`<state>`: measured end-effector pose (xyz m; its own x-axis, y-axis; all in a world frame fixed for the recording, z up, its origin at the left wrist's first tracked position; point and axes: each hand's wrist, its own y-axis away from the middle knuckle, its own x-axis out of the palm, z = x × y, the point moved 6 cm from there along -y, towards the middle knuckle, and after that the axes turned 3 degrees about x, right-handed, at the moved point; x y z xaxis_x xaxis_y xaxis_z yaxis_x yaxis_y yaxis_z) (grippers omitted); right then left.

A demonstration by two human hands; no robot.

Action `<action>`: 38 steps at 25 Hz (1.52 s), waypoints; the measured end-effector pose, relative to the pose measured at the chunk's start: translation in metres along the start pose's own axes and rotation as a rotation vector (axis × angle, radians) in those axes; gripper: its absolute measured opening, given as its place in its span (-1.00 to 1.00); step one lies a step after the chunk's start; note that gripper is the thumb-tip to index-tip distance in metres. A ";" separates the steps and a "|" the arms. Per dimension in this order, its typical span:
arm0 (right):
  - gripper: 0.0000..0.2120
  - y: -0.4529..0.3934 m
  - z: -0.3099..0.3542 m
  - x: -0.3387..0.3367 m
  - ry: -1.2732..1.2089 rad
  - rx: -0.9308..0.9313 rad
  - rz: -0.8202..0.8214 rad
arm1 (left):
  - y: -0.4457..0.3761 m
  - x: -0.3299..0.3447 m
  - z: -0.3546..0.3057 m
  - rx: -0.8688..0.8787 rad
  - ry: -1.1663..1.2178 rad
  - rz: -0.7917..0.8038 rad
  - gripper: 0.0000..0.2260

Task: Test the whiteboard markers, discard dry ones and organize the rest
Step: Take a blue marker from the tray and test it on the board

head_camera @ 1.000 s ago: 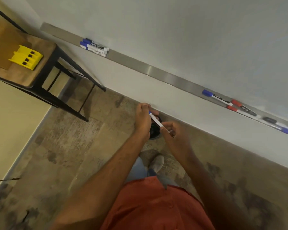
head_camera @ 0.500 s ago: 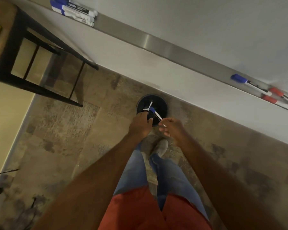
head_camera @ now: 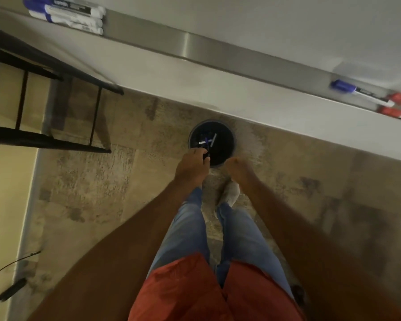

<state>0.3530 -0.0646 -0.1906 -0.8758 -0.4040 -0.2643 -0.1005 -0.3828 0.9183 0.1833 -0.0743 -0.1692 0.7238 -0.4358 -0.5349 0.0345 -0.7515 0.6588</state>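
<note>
A mottled beige-brown carpeted floor with a worn, patchy pile meets a pale wall, and above the wall runs a long brushed-metal whiteboard tray along the foot of a white board. At the left end of that tray lies a bundle of white-barrelled markers with blue caps, packed side by side. At the right end, well apart from them, lie a blue-capped marker and two red-capped markers, close together. A black metal-framed stool or small table stands at the left, its thin legs and crossbars over the carpet. A dark cable trails across the floor at lower left.

On the carpet against the wall sits a round black bin, seen from straight above. Inside it lie a few discarded white markers, crossed over each other.

The left hand reaches over the bin's near rim with fingers curled, and a small dark piece shows at its fingertips; motion blur keeps me from telling what it is or whether it is truly pinched. The right hand hangs just beside the rim, fingers loosely bent, holding nothing visible. Below are blue jeans, a pale shoe and a rust-red shirt hem.
</note>
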 end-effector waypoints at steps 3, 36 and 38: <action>-0.90 0.025 0.013 -0.019 -0.077 -0.070 -0.056 | 0.006 -0.015 -0.032 0.111 -0.006 -0.024 -0.65; -0.79 0.084 0.116 -0.317 0.873 -0.817 -0.716 | -0.053 0.012 -0.343 0.585 -0.405 -0.512 -0.85; -0.78 0.085 0.116 -0.319 0.893 -0.834 -0.705 | -0.054 0.009 -0.342 0.541 -0.325 -0.512 -0.86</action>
<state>0.5689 0.1281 0.0055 -0.1378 -0.1865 -0.9728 0.1947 -0.9681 0.1580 0.4236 0.1316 -0.0289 0.4692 -0.0329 -0.8825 -0.0915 -0.9957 -0.0115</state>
